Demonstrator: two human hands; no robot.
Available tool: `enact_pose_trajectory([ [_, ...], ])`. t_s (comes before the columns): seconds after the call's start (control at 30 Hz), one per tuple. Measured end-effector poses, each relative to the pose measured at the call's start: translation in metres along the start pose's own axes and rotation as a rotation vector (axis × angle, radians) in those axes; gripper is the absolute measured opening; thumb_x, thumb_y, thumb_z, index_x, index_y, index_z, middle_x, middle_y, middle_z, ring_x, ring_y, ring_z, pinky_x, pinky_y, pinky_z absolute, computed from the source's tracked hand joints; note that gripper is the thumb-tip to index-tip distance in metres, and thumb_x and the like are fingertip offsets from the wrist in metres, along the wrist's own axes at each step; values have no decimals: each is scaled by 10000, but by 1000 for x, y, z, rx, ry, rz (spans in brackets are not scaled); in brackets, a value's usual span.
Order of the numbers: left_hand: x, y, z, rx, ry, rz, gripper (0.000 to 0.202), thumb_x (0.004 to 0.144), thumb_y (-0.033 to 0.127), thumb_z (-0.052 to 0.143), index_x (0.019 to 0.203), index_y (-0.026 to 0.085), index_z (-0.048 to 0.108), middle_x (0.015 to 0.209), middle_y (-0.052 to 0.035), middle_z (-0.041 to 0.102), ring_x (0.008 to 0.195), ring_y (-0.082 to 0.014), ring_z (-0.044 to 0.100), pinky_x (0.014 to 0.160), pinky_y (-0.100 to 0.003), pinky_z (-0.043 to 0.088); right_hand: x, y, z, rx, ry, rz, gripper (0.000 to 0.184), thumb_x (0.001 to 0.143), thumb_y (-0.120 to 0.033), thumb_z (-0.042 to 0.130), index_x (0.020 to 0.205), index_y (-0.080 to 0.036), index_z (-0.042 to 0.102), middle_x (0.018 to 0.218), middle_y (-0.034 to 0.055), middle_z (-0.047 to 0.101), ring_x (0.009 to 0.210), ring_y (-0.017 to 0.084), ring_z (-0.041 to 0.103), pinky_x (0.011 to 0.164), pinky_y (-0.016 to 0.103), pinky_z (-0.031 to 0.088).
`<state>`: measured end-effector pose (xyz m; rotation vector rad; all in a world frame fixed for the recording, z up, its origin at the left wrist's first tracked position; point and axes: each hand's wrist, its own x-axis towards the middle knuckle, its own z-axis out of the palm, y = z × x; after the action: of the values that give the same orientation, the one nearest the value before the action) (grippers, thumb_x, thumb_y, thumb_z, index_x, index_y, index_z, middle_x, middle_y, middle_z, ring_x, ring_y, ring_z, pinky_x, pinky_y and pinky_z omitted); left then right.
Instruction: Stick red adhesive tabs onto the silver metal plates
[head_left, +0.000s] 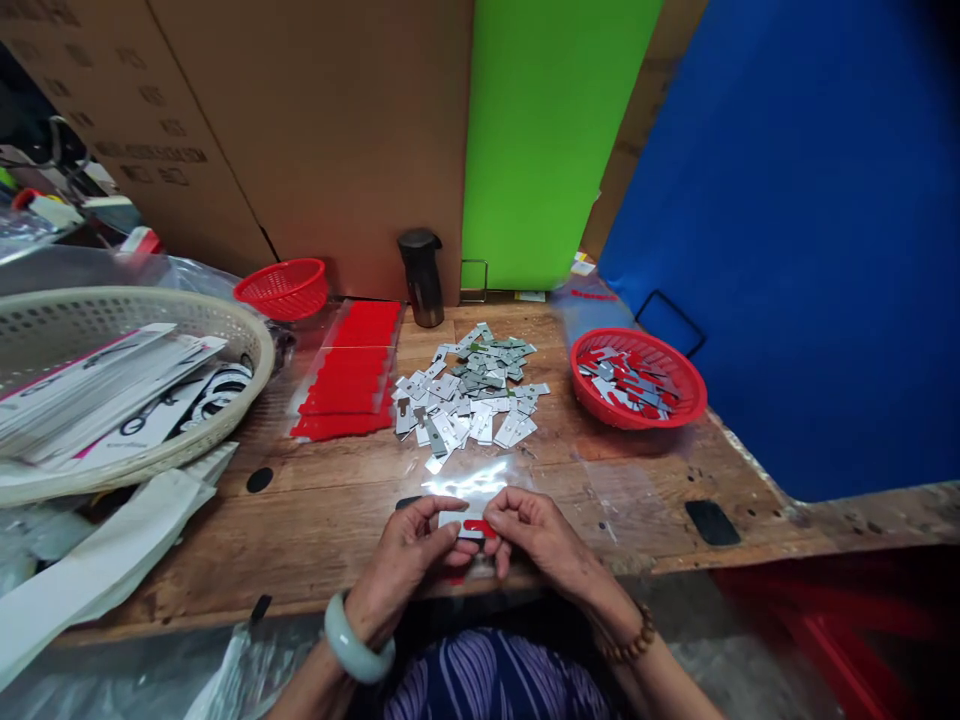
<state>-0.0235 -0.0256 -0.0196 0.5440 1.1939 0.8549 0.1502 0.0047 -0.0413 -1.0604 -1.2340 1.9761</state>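
My left hand point(409, 550) pinches a small flat metal plate point(451, 519) between thumb and fingers, just above the table's front edge. My right hand point(541, 535) has thumb and forefinger closed on the end of a red strip point(475, 526) that lies over the plate's right part. Under and behind the hands is a shiny clear plastic sheet point(491, 478). Beyond it lies a loose pile of silver metal plates point(480, 390). To the pile's left are red pieces on clear sheets point(351, 372). At the right, a red basket point(679, 412) holds plates with red on them.
A large beige basket point(261, 375) with printed cards stands at the left. A smaller red basket point(289, 288) and a dark bottle point(422, 285) are at the back of the wooden table point(315, 540). Cardboard point(322, 130), a green panel point(551, 130) and a blue panel point(810, 250) rise behind.
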Motion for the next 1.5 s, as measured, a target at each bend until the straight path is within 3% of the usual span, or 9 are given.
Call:
enact_pose_trajectory([
  [0.1, 7, -6, -4, -52, 32, 79, 462, 660, 293, 746, 1044, 134, 544, 857, -82, 703, 717, -132, 673, 709, -236, 512, -1, -17, -23, 100, 154, -81, 270, 758, -398, 653, 741, -145, 561, 605, -15, 638, 408, 57, 540, 446, 171, 393],
  [0.23, 15, -11, -11, -76, 90, 151, 477, 668, 284, 738, 1074, 150, 527, 1026, -98, 650, 840, -159, 662, 771, -261, 500, 4, -49, -57, 433, 511, -411, 204, 701, -327, 722, 787, -189, 600, 691, -35, 647, 504, 53, 559, 517, 172, 474],
  [0.3, 18, -12, -13, -86, 103, 148, 487, 661, 284, 739, 1077, 152, 523, 1063, -106, 631, 855, -169, 660, 783, -273, 497, 13, -56, -67, 488, 562, -471, 233, 705, -348, 712, 854, -198, 616, 790, -17, 662, 559, 63, 576, 564, 194, 501],
  [0.37, 20, -12, -13, -93, 105, 135, 493, 655, 288, 741, 1074, 148, 522, 1079, -117, 621, 869, -180, 658, 807, -289, 490, 27, -54, -69, 323, 547, -440, 264, 742, -381, 667, 915, -189, 612, 845, 7, 657, 574, 81, 583, 561, 222, 501],
  [0.5, 21, -13, -13, -101, 103, 137, 499, 639, 310, 749, 1053, 140, 529, 1082, -130, 612, 874, -192, 656, 821, -310, 484, 62, -41, -60, -638, 490, -497, 220, 859, -310, 495, 1011, -174, 577, 882, 48, 624, 691, 152, 597, 620, 299, 490],
  [0.57, 21, -14, -13, -104, 109, 144, 499, 632, 312, 754, 1045, 141, 532, 1076, -124, 611, 862, -184, 655, 812, -305, 485, 78, -40, -55, -904, 432, -559, 191, 846, -205, 476, 994, -176, 593, 957, 70, 598, 853, 191, 567, 760, 346, 458],
  [0.83, 22, -16, -14, -108, 110, 141, 509, 627, 333, 752, 1046, 147, 529, 1069, -117, 611, 872, -187, 653, 813, -298, 482, 100, -44, -52, -1312, 165, -556, 197, 827, -95, 418, 862, -182, 592, 949, 75, 541, 881, 210, 439, 796, 342, 345],
  [1.23, 18, -11, -10, -131, 129, 137, 473, 596, 270, 769, 997, 145, 554, 1039, -115, 631, 844, -179, 660, 778, -278, 495, 99, -53, -72, -1325, 74, -418, 68, 733, -143, 600, 737, -158, 533, 730, 2, 527, 683, 132, 458, 595, 222, 323],
  [1.5, 16, -8, -4, -145, 137, 159, 448, 601, 277, 780, 975, 140, 574, 938, -92, 658, 758, -154, 664, 735, -270, 506, 79, -54, -64, -1156, 294, -475, 102, 771, -139, 504, 679, -175, 480, 692, -12, 512, 652, 129, 462, 599, 236, 343],
])
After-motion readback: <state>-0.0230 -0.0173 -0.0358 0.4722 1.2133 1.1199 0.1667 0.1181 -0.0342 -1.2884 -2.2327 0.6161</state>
